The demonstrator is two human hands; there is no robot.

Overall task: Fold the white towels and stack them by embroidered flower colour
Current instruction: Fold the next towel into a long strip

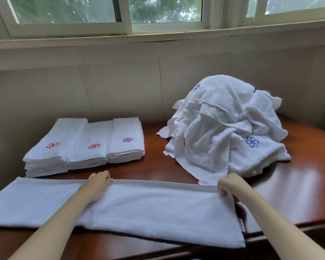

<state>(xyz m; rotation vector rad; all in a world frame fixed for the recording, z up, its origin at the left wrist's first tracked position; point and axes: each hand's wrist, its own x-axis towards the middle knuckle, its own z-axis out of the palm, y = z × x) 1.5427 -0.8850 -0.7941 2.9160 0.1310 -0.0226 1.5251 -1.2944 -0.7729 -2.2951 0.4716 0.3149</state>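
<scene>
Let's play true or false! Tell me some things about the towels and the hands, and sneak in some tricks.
1. Three folded stacks sit side by side on the table. True.
2. The flower on the rightmost stack is green. False: it is a purple flower.
3. A blue flower shows on the messy towel pile at the right. True.
4. Both hands hang in the air and touch nothing. False: the left hand holds the far edge of the long towel, and the right hand pinches its far right corner.
</scene>
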